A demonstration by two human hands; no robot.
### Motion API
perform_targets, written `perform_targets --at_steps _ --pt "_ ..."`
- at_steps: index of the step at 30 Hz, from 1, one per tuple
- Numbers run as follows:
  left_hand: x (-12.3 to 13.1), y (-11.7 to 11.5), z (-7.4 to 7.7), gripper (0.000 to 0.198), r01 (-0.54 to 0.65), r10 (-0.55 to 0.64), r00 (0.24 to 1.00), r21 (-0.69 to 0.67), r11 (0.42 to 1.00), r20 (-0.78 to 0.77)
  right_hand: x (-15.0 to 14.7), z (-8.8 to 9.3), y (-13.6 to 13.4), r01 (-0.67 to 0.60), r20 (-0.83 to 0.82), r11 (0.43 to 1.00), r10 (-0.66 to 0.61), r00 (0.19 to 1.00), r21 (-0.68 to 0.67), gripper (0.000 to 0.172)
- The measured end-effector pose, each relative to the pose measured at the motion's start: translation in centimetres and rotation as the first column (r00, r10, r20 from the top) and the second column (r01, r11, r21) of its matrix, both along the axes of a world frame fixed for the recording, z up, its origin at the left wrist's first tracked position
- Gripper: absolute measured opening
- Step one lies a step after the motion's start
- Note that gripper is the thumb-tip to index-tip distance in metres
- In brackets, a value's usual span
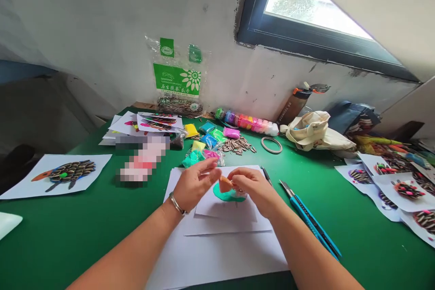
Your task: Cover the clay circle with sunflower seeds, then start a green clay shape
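Observation:
Over the paper in front of me, my right hand (254,186) pinches a small orange clay packet (224,185) by its twisted clear wrapping. My left hand (195,183), with a silver bracelet on its wrist, is just left of the packet. Its fingers are bent but apart, and the thumb tip is close to the packet's upper edge; whether it touches is hard to see. Below both hands, a flat teal clay shape (222,195) lies on a white sheet (210,212), partly covered by the packet and my right fingers. Short pencil lines show under the shape.
Sunflower seeds (238,145) and coloured clay packets (210,138) lie beyond the paper. A blue utility knife (311,219) and a pen (266,175) are to the right, near a tape ring (271,145). Seed pictures (409,189) lie at right, another (70,175) at left. A seed bag (178,84) leans on the wall.

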State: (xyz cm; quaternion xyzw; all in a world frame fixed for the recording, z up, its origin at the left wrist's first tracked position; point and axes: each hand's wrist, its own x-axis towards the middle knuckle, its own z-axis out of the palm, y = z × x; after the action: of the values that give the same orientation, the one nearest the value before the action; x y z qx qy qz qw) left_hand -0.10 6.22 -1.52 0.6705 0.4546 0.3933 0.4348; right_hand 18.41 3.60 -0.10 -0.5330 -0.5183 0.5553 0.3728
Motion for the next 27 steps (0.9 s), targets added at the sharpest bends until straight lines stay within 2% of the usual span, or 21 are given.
perform_targets --at_steps 2,4,6,8,11,15,21,27 --pt "0.6 -0.8 0.4 0.061 0.160 -0.145 0.984 -0.150 0.976 0.105 -0.7 -0.5 -0.3 0.014 -0.039 1.000 -0.013 0.999 0.005 0.023" --pt "1.1 -1.2 0.7 0.047 0.267 -0.249 0.961 -0.183 0.946 0.118 -1.1 -0.8 -0.5 0.034 -0.089 0.999 -0.032 0.995 0.012 0.033" --pt "1.4 -1.3 0.8 0.034 0.240 -0.217 0.967 -0.184 0.953 0.133 -1.0 -0.9 -0.7 0.053 -0.171 0.999 -0.054 0.984 -0.013 0.039" --pt "1.5 -1.0 0.8 0.032 0.213 -0.183 0.970 -0.197 0.957 0.158 -0.5 -0.9 -0.8 0.072 -0.235 0.996 -0.082 0.969 -0.051 0.039" --pt "1.5 -0.5 0.9 0.031 0.214 -0.167 0.965 -0.238 0.948 0.203 0.2 -0.7 -0.9 0.080 -0.214 0.996 -0.088 0.973 -0.047 0.033" --pt "1.3 -0.2 0.7 0.031 0.222 -0.154 0.958 -0.280 0.934 0.243 0.5 -0.6 -0.9 0.044 -0.184 0.998 -0.052 0.982 -0.046 0.027" --pt "1.1 0.0 0.3 0.035 0.299 -0.162 0.921 -0.373 0.879 0.355 1.1 -0.4 -0.8 -0.043 -0.339 0.989 -0.009 0.941 -0.145 0.021" --pt "1.1 0.0 0.5 0.035 0.265 -0.126 0.926 -0.376 0.888 0.356 1.4 0.2 -1.0 -0.039 -0.257 0.996 0.015 0.966 -0.086 0.019"
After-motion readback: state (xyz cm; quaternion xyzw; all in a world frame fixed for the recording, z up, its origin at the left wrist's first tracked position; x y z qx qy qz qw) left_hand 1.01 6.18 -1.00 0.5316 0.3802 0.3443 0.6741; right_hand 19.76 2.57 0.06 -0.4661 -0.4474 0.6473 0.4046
